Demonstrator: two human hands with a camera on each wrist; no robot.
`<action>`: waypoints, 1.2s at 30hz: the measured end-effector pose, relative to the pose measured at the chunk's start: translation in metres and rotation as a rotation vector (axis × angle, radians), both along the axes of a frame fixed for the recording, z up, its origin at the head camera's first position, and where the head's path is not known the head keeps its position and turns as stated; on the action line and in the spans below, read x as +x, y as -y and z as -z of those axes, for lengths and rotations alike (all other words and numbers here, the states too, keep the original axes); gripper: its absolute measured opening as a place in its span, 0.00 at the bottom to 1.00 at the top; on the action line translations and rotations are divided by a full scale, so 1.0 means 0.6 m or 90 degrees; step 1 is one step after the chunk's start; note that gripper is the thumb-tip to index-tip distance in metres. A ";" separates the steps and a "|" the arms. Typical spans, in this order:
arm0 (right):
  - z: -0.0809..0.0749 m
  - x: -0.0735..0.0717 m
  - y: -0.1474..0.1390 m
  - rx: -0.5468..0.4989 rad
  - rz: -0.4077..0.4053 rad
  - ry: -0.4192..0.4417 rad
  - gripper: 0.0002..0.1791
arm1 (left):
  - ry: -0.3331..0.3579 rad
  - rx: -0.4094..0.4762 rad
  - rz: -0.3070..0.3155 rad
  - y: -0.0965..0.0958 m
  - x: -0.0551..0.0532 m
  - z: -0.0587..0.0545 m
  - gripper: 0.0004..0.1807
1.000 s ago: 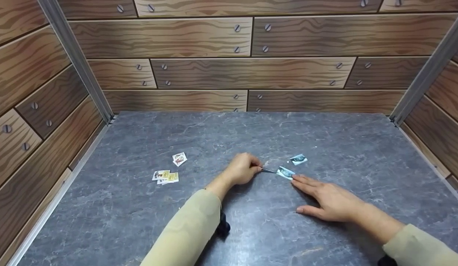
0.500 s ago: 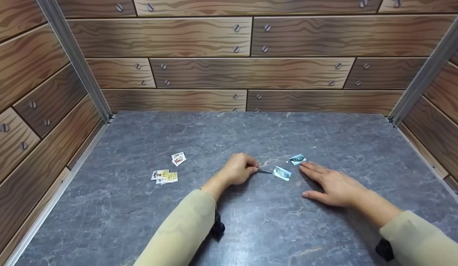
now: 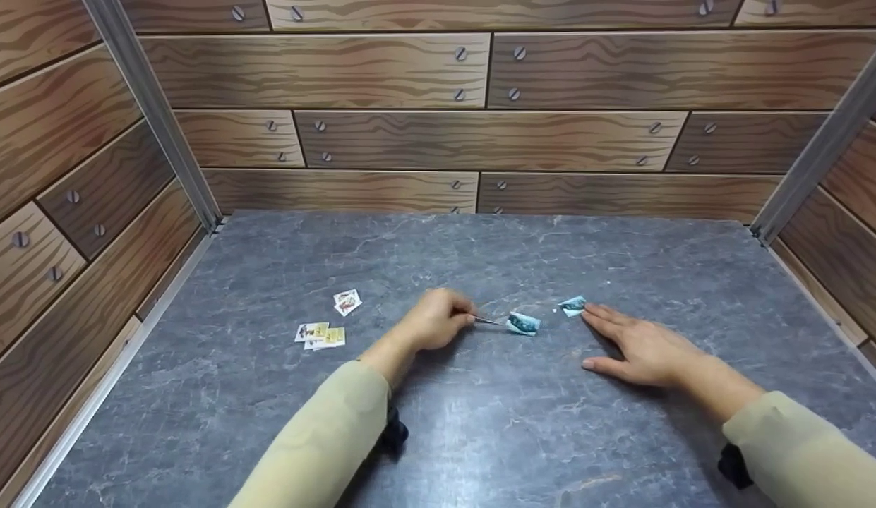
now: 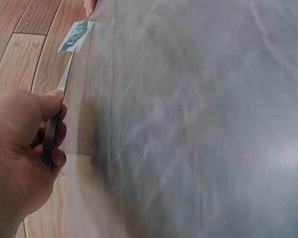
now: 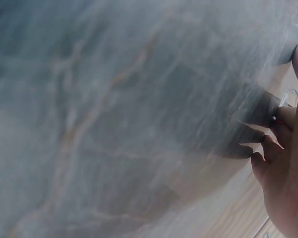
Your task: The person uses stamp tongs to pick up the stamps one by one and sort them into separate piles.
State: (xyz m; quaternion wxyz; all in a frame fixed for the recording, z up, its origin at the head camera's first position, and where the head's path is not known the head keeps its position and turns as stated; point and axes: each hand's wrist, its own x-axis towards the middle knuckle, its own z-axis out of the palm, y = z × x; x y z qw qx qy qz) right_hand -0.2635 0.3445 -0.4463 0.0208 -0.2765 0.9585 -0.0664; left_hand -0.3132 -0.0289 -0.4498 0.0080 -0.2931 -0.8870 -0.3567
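My left hand (image 3: pixel 438 319) grips metal tweezers (image 4: pixel 64 79) between thumb and curled fingers. At their tips is a blue-green postage stamp (image 3: pixel 524 324), its dark picture turned up in the left wrist view, tilted close over the table. My right hand (image 3: pixel 639 347) lies low with fingers extended and thumb apart, its fingertips right at the edge of a second blue-green stamp (image 3: pixel 572 305) on the table. In the right wrist view that hand shows only at the right edge.
On the left of the grey marbled table (image 3: pixel 438 247) lie a small pile of yellow and white stamps (image 3: pixel 325 335) and overlapping white stamps with a reddish picture (image 3: pixel 347 302). A tiny white scrap (image 3: pixel 555 310) is beside the second blue stamp. Wood-patterned walls (image 3: pixel 381 141) enclose the table.
The left hand has drawn the tweezers and blue stamp leftward, and the stamp has tilted up. The right hand has left that stamp and shifted to the farther one.
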 end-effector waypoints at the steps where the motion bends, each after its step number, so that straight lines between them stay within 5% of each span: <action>1: 0.000 0.000 0.000 -0.002 0.001 0.001 0.51 | -0.005 -0.002 0.003 0.006 0.000 -0.003 0.05; 6: 0.003 0.000 -0.001 -0.009 -0.001 0.004 0.51 | -0.030 -0.009 0.011 0.042 -0.001 -0.016 0.05; 14: 0.006 -0.001 0.003 -0.024 0.000 0.007 0.51 | -0.032 -0.006 -0.032 0.104 -0.006 -0.036 0.06; 24: 0.009 0.003 -0.002 -0.034 0.012 0.015 0.50 | -0.034 -0.009 -0.082 0.146 -0.023 -0.015 0.05; 36: 0.007 0.004 0.000 -0.033 0.016 0.026 0.51 | -0.017 -0.020 -0.129 0.159 -0.041 -0.003 0.04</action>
